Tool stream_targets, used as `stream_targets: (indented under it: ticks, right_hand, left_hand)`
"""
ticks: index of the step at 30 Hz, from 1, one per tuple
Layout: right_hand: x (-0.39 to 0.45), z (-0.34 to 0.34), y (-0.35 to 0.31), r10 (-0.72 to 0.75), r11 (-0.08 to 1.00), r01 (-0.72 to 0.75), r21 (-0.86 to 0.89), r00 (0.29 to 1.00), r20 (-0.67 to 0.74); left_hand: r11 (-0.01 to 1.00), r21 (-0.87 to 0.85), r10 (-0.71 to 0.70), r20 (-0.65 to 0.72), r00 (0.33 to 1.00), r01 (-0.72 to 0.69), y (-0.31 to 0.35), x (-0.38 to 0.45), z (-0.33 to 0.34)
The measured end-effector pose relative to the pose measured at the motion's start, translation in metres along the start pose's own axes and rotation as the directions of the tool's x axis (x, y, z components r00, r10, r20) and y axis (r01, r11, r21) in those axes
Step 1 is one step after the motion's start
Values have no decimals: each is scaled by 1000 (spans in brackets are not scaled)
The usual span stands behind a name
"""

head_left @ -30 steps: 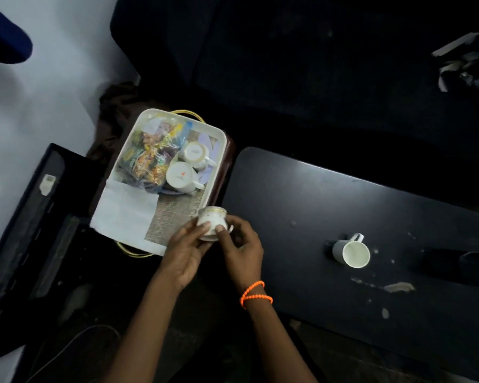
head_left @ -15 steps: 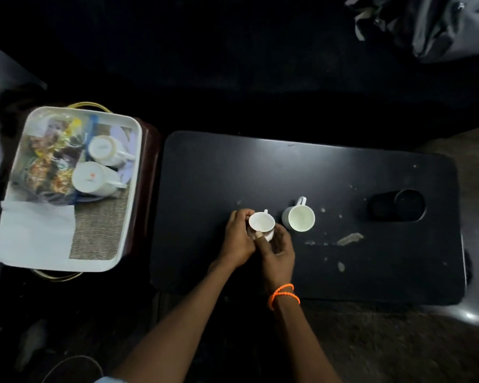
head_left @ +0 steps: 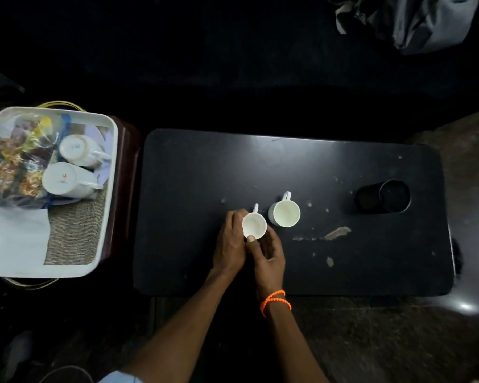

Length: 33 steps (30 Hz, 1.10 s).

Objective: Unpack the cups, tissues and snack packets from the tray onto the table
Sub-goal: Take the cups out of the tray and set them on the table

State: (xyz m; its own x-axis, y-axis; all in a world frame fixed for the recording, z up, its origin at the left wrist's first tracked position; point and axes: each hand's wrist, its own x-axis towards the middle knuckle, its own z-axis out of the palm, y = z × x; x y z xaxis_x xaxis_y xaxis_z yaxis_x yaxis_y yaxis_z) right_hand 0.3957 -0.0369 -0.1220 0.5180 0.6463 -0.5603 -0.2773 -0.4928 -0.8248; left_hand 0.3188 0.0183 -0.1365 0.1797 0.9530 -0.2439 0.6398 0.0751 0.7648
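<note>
1. White is the small cup (head_left: 254, 225) that both hands hold near the middle of the black table (head_left: 293, 167); it stands upright, its mouth open to the top and its thin handle pointing away from the person.
2. The left hand (head_left: 231, 244) curls its fingers around the left side of this cup and grasps it.
3. The right hand (head_left: 268, 255) grasps the same cup from the near side, with the thumb tip pressed on the rim; an orange bracelet (head_left: 275, 299) is on that wrist.
4. I cannot tell if the bottom of the cup already touches the table.
5. A second white cup (head_left: 284, 213) stands upright on the table just beside the first one, on its right, apart from both hands.
6. A dark round holder (head_left: 382, 199) lies on the right part of the table, well apart from the cups.
7. The white tray (head_left: 109, 189) is to the left of the table, on a dark red stand.
8. In the tray two more white cups lie on their sides: one (head_left: 79, 150) at the far side and one (head_left: 67, 180) nearer, touching each other.
9. The snack packets (head_left: 17, 161), in clear plastic, fill the far left part of the tray, beside those cups.
10. A white tissue (head_left: 11, 239) covers the near left part of the tray, on a woven brown mat (head_left: 72, 233).
</note>
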Motion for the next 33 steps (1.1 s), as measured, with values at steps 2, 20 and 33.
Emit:
stream_targets:
  ticks: [2,20,33]
  right_hand:
    - [4,0,-1,6,1000,-6,-14,1000,0]
    - [-75,102,-3,260,939,-270,-213,963,-76]
    - [-58,322,-84,-227,497,750,-435,597,770]
  left_hand:
    - [999,36,33,-11,999,-32,-1,6,1]
    - [969,-124,-242,-309,920,213,-65,-3,-147]
    - [486,-727,-828,-207,520,485,-139,46,-323]
